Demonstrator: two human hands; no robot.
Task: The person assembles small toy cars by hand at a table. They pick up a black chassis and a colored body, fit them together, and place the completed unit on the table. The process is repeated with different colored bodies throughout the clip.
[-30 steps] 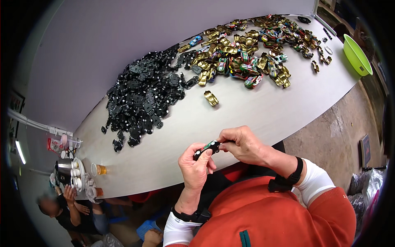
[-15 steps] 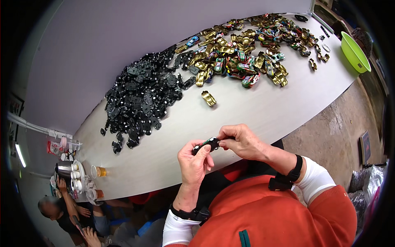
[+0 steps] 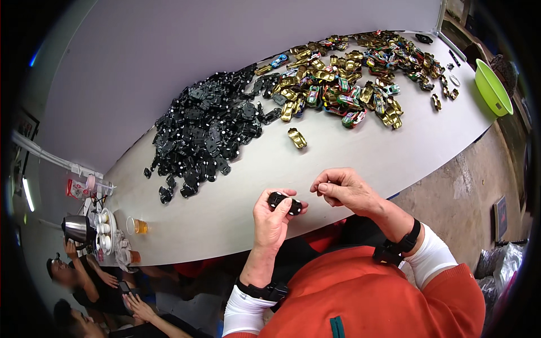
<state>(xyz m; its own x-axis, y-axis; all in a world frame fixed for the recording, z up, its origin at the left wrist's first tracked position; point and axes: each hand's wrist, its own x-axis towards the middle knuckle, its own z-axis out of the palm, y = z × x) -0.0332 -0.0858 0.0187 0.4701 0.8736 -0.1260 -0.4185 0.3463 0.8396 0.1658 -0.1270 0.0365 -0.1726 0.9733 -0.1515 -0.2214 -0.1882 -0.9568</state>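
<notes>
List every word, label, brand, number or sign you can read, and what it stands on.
No text can be read.
Green basin: dark label, too small to read.
Colourful toy cars: markings too small to read.
Black toy car in left hand: no legible text.

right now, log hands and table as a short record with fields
left hand: holds a toy car, black side showing
right hand: apart from the toy car, fingers curled; cannot tell if it holds anything
pile, left: black toy-car parts
pile, right: gold and multicoloured car bodies
between piles and hands: one lone gold car body
right edge of table: green basin
left end: clear cup of amber liquid
</notes>
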